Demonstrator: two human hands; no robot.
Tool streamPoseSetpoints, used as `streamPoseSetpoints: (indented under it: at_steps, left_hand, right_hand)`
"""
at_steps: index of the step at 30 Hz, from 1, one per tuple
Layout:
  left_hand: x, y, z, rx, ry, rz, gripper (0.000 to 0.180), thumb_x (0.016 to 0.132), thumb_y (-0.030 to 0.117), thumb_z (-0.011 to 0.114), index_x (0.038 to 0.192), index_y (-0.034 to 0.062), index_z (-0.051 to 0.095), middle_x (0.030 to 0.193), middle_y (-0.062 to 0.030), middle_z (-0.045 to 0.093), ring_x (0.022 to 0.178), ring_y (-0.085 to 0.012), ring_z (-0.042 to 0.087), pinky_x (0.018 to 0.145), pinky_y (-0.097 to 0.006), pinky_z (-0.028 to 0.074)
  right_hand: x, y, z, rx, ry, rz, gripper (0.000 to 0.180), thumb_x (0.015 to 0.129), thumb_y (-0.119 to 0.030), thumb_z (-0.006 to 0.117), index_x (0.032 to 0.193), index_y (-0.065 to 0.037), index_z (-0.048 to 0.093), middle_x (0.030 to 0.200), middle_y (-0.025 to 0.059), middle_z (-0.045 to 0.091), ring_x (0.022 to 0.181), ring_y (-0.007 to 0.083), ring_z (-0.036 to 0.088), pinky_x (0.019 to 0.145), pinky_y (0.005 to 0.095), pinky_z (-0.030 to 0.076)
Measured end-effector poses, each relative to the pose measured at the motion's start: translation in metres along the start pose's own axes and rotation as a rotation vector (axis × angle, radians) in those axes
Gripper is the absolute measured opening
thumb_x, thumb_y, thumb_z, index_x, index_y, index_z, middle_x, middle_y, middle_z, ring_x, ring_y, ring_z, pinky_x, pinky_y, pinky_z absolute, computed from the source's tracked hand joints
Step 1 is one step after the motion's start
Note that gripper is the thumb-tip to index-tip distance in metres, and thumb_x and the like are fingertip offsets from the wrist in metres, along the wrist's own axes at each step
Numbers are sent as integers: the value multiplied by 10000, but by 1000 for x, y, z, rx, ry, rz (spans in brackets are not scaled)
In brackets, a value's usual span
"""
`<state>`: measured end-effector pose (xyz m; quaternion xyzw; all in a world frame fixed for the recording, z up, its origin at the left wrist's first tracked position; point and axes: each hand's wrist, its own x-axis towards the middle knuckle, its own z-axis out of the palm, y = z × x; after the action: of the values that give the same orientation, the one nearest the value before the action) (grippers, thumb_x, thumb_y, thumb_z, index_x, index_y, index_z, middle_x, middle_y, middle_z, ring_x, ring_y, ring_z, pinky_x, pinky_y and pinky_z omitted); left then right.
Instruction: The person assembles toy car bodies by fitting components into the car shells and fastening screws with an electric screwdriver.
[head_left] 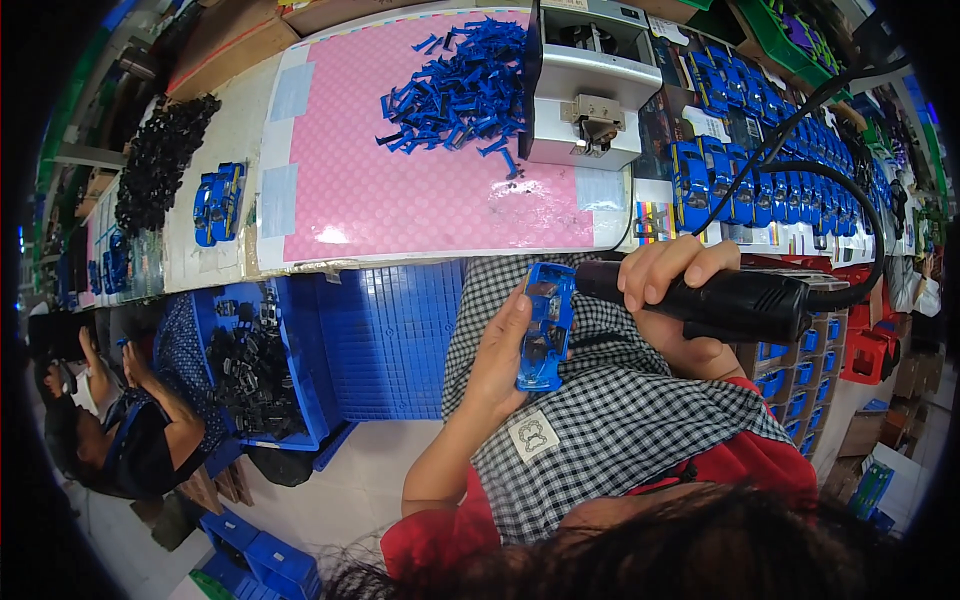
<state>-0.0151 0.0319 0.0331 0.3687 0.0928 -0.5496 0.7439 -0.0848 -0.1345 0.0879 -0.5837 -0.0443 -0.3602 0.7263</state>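
My left hand [497,350] holds a blue toy car body [545,325] underside up, over my checked apron [600,400]. My right hand [672,290] grips a black electric screwdriver [730,300], its tip touching the car's upper end. A black cable [860,215] runs from the tool up to the right. On the pink mat [420,190] above lies a heap of small blue plastic parts [460,90].
A grey machine [590,90] stands on the bench beside the heap. Rows of blue toy cars [760,170] fill the right. A blue crate [255,370] of black parts sits at left, next to another person [130,420]. Black parts [160,155] are piled far left.
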Motion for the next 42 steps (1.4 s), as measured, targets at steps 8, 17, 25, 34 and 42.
streamPoseSetpoints:
  at_steps: [8,17,25,34,42]
  left_hand:
    - [0,0,-2,8,2,1,514,960,345,434,1380,66,332,1032,-93,597,857,-155,618,644,-306,574]
    - [-2,-4,1,39,2,-7,512,955,351,444,1368,63,350,992,-79,596,811,-142,611,627,-293,564]
    - [-3,-6,1,31,8,-9,469,962,304,450,1354,59,366,976,-60,587,785,-116,595,612,-284,559]
    - [-3,1,-9,272,166,132,471,938,222,526,1348,37,388,1122,-73,570,953,-146,567,775,-262,499]
    - [26,154,-79,1555,590,1278,461,804,82,637,1238,22,491,1240,-182,510,1163,-339,478,988,-394,378]
  right_hand:
    - [0,2,0,-4,-5,-3,576,745,-553,665,1004,-116,392,774,49,502,598,163,538,609,325,452]
    - [-1,15,-4,6,-126,-120,564,759,-546,648,991,-109,379,743,49,507,570,155,526,592,319,468]
    - [7,30,-13,218,-304,-244,492,764,-357,741,1028,-44,467,750,104,560,625,196,548,572,317,460]
    - [-3,42,-8,358,-46,-90,484,730,-431,745,944,-113,450,751,78,515,638,207,534,639,355,460]
    - [14,34,-45,69,187,-384,601,733,-569,678,960,-103,373,746,44,459,551,148,470,535,276,411]
